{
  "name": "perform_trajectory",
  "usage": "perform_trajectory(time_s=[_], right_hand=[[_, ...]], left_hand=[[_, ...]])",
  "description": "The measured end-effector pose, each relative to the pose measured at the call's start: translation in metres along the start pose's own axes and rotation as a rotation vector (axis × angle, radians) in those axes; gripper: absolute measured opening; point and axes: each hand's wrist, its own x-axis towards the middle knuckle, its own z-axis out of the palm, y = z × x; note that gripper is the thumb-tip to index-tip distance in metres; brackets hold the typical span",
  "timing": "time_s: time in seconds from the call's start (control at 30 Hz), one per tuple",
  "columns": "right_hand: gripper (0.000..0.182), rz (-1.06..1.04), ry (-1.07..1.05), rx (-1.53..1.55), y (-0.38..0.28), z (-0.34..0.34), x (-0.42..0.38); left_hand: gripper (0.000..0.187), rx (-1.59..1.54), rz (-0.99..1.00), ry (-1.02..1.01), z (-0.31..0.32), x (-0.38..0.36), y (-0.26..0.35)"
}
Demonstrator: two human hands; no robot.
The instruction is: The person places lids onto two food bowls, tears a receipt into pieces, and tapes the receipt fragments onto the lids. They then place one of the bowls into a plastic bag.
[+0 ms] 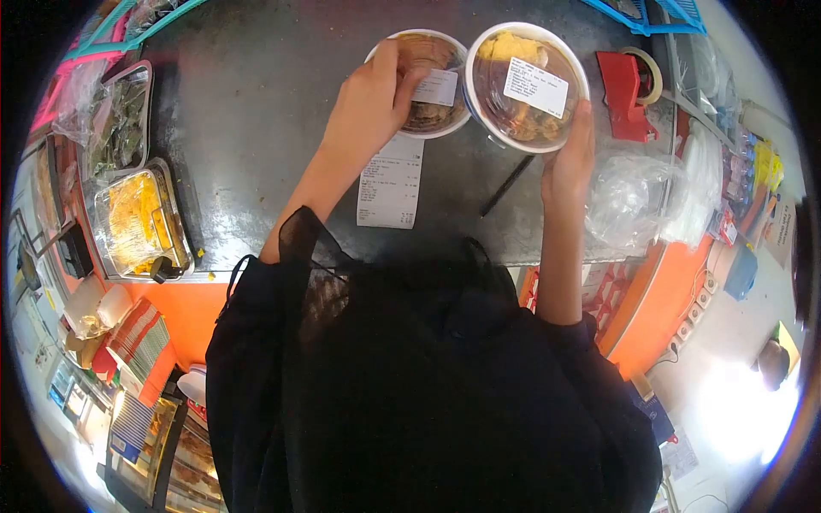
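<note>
My right hand [570, 158] grips the lower right rim of a round takeaway bowl [500, 107] with a clear lid. The bowl is held tilted, with yellow and brown food inside and a white printed label [536, 87] on its lid. My left hand [372, 96] is closed at the left side of a second lidded bowl [428, 120], its thumb by the label [435, 87] there. Brown food shows through this lid. The two bowls meet or overlap at their rims. Below the second bowl lies a long printed receipt [390, 188]. A black pen [506, 185] rests beneath the first bowl.
On the dark metal table [282, 103], a red tape dispenser [627, 98] and clear plastic bags [633, 197] are at right. At left stand a container of yellow food [137, 222] and a tray of dark green leaves [124, 120]. Coloured baskets [663, 13] line the far edge.
</note>
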Motion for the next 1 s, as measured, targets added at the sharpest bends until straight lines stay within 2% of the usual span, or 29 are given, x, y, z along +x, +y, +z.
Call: perform_trajectory(time_s=[0.03, 0.07, 0.17, 0.23, 0.37, 0.57, 0.67, 0.73, 0.87, 0.93, 1.0], right_hand=[[0.047, -0.011, -0.001, -0.014, 0.0, 0.0, 0.0], [0.047, -0.009, 0.001, -0.012, 0.0, 0.001, -0.001], [0.046, -0.024, -0.003, 0.033, -0.001, 0.004, -0.002], [0.047, 0.007, 0.021, 0.061, 0.0, 0.004, -0.002], [0.047, 0.014, 0.02, 0.058, 0.001, 0.002, -0.002], [0.046, 0.024, 0.005, 0.036, 0.003, 0.0, 0.0], [0.046, 0.008, -0.002, 0.043, 0.002, 0.001, 0.0], [0.046, 0.013, -0.012, 0.04, 0.002, 0.0, 0.001], [0.048, 0.023, 0.011, 0.081, 0.002, 0.002, 0.0], [0.048, -0.005, 0.02, 0.048, 0.004, 0.001, 0.001], [0.048, -0.008, 0.01, 0.04, 0.004, -0.001, 0.002]], left_hand=[[0.017, -0.065, -0.1, -0.016, -0.003, 0.0, 0.003], [0.017, -0.064, -0.1, -0.018, -0.003, -0.001, 0.003], [0.017, 0.079, -0.011, -0.06, -0.003, -0.003, 0.002], [0.021, 0.179, 0.092, 0.002, 0.003, -0.003, 0.006], [0.02, 0.23, 0.156, -0.047, 0.013, -0.004, 0.005], [0.015, 0.184, 0.046, -0.095, 0.011, -0.003, 0.004], [0.01, 0.008, -0.022, -0.062, 0.011, -0.001, 0.005], [0.012, -0.172, -0.189, -0.097, 0.008, 0.0, 0.005], [0.011, -0.185, -0.154, -0.132, -0.003, 0.004, 0.007], [0.013, 0.036, -0.006, -0.001, -0.008, 0.002, 0.012], [0.012, 0.014, 0.004, -0.027, -0.003, 0.001, 0.01]])
